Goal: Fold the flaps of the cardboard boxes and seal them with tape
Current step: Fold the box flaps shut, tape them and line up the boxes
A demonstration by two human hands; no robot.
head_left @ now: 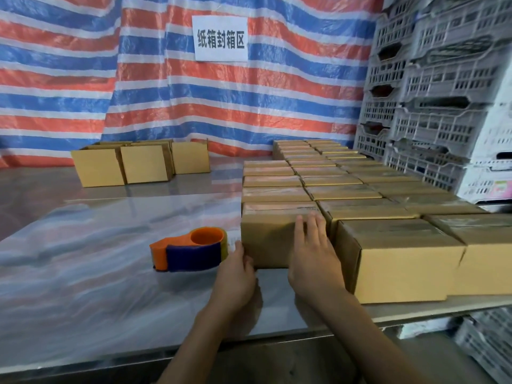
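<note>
Box (266, 239) rests against right hand's (314, 261) flat fingers (311, 231), left hand (235, 275) touching its corner.

Striped tarp (83, 79) wall, steel table (83, 286), stacked grey crates (443, 79).

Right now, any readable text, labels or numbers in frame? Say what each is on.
"纸箱封箱区": on the white paper sign fixed to the striped tarp.
Pink label on the white crate, far right: too blurred to read.
Cardboard boxes and tape dispenser: no readable print.
</note>
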